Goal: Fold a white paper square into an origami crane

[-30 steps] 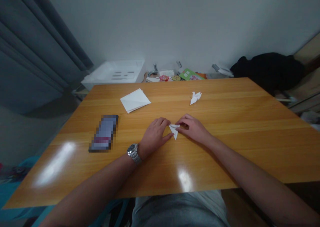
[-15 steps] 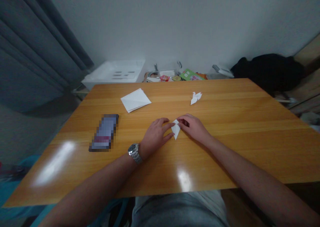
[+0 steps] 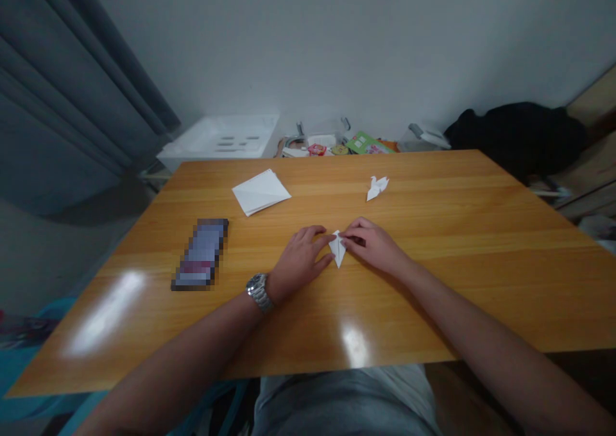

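Note:
A small kite-shaped piece of folded white paper [image 3: 338,254] lies on the wooden table, its narrow point toward me and a crease down its middle. My left hand [image 3: 299,256], with a metal watch on its wrist, holds the paper's left edge between spread thumb and fingertips. At the upper right edge, my right hand [image 3: 369,242] pinches the paper with thumb and curled fingers. These fingertips cover part of the top corner. Beyond my hands, a folded paper bird [image 3: 378,188] rests on the table.
A stack of white paper sheets [image 3: 261,193] lies at the back left of the table [image 3: 457,231]. A phone [image 3: 202,254], its screen blurred out, is left of my hands. Behind the table are a white tray-like box [image 3: 226,138], assorted small items and a black cloth heap [image 3: 520,134].
My right fingertips have shifted slightly left and down over the upper part of the folded paper. The left hand has hardly moved.

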Demonstrator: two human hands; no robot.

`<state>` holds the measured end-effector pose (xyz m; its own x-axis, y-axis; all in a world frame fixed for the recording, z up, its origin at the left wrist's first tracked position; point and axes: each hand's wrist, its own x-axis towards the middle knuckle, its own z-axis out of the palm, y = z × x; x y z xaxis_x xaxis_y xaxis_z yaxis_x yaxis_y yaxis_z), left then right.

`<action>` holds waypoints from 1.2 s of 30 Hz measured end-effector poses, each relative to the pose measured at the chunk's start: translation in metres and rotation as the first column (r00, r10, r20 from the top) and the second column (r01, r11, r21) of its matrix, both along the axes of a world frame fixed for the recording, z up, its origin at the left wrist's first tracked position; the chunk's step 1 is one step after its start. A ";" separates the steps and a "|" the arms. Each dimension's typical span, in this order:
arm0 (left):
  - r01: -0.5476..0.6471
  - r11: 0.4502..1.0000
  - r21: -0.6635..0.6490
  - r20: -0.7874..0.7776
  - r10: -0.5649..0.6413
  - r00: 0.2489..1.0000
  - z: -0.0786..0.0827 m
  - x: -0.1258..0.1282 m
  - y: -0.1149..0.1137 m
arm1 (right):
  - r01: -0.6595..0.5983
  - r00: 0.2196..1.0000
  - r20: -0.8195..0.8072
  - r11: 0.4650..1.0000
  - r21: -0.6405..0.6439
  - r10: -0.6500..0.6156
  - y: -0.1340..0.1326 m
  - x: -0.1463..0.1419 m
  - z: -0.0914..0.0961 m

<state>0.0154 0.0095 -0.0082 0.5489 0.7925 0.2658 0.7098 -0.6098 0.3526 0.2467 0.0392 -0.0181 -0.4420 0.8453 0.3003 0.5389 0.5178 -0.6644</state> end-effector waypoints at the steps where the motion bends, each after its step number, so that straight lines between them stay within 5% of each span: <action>1: 0.006 1.000 -0.003 0.021 -0.006 1.000 0.001 0.000 0.000 | -0.005 1.000 0.005 1.000 -0.001 0.005 0.000 0.001 -0.001; 24: -0.011 0.996 -0.085 0.275 0.034 0.961 -0.004 -0.003 0.011 | -0.036 0.999 0.035 0.999 0.011 0.036 -0.002 0.000 -0.002; 36: -0.035 0.997 -0.067 0.165 0.046 0.985 -0.006 -0.005 0.008 | -0.055 0.998 0.008 0.998 0.036 0.054 -0.004 -0.001 0.001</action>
<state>0.0102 0.0171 -0.0142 0.4687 0.8314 0.2986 0.6615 -0.5543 0.5051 0.2452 0.0350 -0.0174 -0.4894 0.8084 0.3272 0.5138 0.5704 -0.6408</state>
